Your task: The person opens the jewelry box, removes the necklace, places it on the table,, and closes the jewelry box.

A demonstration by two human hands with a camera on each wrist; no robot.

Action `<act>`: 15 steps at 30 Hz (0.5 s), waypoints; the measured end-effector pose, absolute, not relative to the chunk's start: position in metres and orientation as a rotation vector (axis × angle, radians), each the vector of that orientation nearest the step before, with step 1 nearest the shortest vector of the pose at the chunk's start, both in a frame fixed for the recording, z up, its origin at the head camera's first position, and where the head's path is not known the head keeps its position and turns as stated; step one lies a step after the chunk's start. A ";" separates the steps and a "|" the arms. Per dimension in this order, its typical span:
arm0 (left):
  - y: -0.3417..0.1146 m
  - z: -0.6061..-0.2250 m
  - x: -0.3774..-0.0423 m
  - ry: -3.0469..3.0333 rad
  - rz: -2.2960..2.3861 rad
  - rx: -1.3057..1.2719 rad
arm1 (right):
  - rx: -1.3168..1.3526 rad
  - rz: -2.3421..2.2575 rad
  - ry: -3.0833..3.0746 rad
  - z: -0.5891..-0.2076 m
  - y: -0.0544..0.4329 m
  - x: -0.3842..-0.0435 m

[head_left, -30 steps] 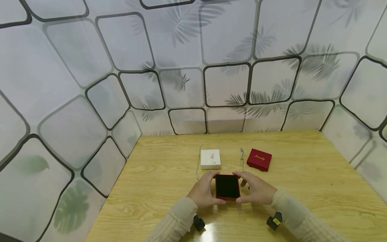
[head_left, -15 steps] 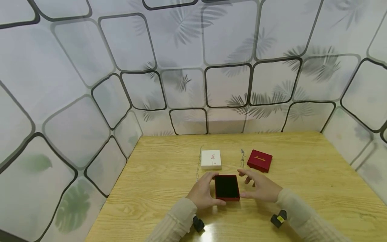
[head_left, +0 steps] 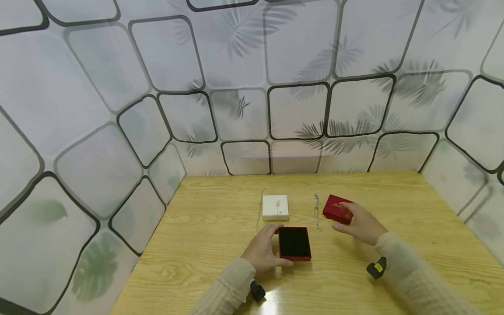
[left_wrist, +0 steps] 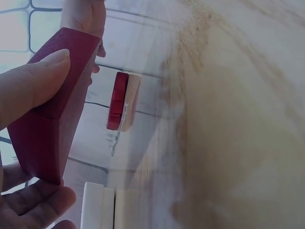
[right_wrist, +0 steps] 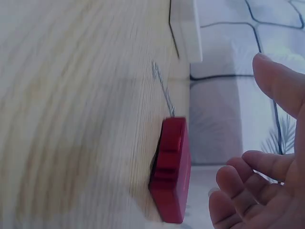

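Observation:
A red box with a black inside (head_left: 294, 243) is held by my left hand (head_left: 260, 253). The thumb lies along its near side and the fingers reach its far side. In the left wrist view this red box (left_wrist: 71, 90) shows its outer walls, raised off the tabletop. My right hand (head_left: 364, 225) overlaps the smaller red jewelry box (head_left: 331, 204) in the head view, its gold lettering partly covered. From the right wrist, the jewelry box (right_wrist: 174, 171) rests on the table, with a gap between it and the loosely spread fingers (right_wrist: 228, 183).
A white box (head_left: 275, 208) with a pink flower print stands at the back of the wooden table (head_left: 197, 245). One thin chain necklace (head_left: 259, 214) lies along its left side. Another silver chain necklace (head_left: 316, 210) lies between the white and red boxes. Patterned walls enclose the table.
My right hand has let go of the black-lined box and moved right and forward to the jewelry box. My left hand still holds the black-lined box, now slightly further left.

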State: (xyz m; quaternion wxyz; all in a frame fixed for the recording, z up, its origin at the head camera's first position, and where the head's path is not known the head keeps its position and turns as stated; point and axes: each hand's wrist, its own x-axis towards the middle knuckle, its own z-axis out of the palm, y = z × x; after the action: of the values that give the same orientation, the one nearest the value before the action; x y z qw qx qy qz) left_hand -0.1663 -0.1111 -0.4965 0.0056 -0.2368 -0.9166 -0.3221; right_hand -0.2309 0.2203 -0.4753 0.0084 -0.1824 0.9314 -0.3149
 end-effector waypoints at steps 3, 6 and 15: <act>-0.111 -0.496 -0.167 -2.878 -1.004 -0.730 | -0.522 -0.947 2.939 -0.475 0.228 -0.238; -0.111 -0.497 -0.166 -2.883 -1.009 -0.720 | -0.497 -0.921 2.942 -0.476 0.234 -0.243; -0.112 -0.498 -0.166 -2.859 -0.975 -0.746 | -0.420 -0.900 2.926 -0.483 0.244 -0.257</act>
State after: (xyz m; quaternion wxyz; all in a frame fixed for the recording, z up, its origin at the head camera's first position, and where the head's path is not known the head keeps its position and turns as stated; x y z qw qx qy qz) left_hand -0.1665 -0.1118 -0.4981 0.0149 -0.2397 -0.9188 -0.3134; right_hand -0.2571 0.2437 -0.4826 0.0257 -0.1358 0.9467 -0.2910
